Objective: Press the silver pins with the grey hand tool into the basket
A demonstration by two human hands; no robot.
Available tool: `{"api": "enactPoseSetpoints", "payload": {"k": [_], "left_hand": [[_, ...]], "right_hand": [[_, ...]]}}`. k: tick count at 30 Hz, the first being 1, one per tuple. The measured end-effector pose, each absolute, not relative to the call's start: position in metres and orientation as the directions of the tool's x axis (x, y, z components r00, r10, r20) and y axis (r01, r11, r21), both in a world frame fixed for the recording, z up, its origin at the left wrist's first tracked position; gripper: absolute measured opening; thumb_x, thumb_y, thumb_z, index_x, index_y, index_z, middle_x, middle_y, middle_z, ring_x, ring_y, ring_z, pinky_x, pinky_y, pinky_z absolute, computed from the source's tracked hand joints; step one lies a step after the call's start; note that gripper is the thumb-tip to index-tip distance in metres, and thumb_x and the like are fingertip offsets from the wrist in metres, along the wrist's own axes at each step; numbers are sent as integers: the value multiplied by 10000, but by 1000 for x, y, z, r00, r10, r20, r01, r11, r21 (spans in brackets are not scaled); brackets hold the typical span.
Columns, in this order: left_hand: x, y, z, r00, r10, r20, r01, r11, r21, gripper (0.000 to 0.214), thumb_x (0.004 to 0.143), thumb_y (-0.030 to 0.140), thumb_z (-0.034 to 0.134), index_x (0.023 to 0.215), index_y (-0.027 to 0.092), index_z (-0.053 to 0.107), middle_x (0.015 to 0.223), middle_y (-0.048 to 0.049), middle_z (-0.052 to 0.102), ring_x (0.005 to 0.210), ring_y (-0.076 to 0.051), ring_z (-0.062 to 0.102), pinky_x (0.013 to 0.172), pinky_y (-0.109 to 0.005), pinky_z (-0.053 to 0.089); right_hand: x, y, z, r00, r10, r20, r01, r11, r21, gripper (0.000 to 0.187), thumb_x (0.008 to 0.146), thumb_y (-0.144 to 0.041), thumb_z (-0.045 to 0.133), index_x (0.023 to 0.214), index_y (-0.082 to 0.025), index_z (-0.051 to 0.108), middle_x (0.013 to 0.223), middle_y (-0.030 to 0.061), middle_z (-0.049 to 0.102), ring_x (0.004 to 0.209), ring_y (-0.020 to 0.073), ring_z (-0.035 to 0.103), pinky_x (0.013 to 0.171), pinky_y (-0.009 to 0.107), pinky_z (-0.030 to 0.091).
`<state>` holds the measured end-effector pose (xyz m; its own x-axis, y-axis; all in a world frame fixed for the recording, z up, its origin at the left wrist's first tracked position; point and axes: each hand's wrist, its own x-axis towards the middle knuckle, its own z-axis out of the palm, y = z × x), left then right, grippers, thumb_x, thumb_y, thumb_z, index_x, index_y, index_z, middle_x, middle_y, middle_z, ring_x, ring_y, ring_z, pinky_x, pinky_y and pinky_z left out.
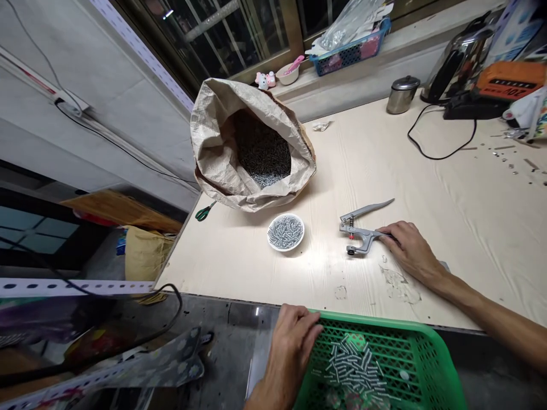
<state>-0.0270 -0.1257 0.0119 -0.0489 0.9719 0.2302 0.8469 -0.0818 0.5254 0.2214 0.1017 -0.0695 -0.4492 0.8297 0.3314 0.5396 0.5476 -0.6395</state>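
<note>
My left hand [290, 339] grips the near-left rim of a green plastic basket [421, 353] that holds several small metal pieces [356, 367]; the fingers curl over the rim. My right hand [408, 247] lies on the pale table with its fingers closed around the lower handle of grey hand pliers [361, 228], whose upper handle stands up and apart. To the left of the pliers sits a small white dish [286, 232] full of little metal parts. Behind it stands a rolled-down paper sack [252, 151] filled with dark small parts.
Green-handled scissors [205, 211] lie by the sack at the table's left edge. At the back right are a steel kettle [459, 57], a lidded metal cup [401, 94] and a black cable [444, 142]. A blue basket [350, 51] sits on the windowsill. Clutter lies below left.
</note>
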Motion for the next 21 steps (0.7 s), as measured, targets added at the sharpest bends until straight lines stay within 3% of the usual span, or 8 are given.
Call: {"api": "enactPoseSetpoints", "payload": {"k": [7,12,17,21], "left_hand": [[-74,-20,18,-134,893,430,969,26,247,240,947,263,481,979,210,713,862,-87,625,837,-218,524,731,-351,487],[-95,39,8,-31,949,313,992,-8,123,222,927,230,500,910,203,720,855,-92,615,844,-243,483,695,-340,436],[-90,50,0,33,976,215,999,-32,-8,268,924,193,477,804,194,717,803,-104,603,807,-252,467,667,-354,396],[-90,54,-4,51,983,176,998,-44,-40,299,921,154,441,771,185,697,796,-114,595,804,-260,472,671,-365,384]], "right_hand": [[219,99,-68,-452,826,337,528,553,-645,335,963,-431,374,966,-233,644,858,80,598,836,252,535,762,441,454],[219,98,-72,-465,818,337,528,562,-636,309,967,-406,388,987,-218,632,873,84,594,847,248,518,761,427,447],[219,97,-72,-473,815,334,520,564,-641,293,980,-379,376,996,-213,617,893,86,586,871,247,503,784,438,440],[218,95,-70,-493,805,330,505,573,-645,293,986,-371,366,1013,-223,618,906,84,587,883,247,502,790,441,443]]}}
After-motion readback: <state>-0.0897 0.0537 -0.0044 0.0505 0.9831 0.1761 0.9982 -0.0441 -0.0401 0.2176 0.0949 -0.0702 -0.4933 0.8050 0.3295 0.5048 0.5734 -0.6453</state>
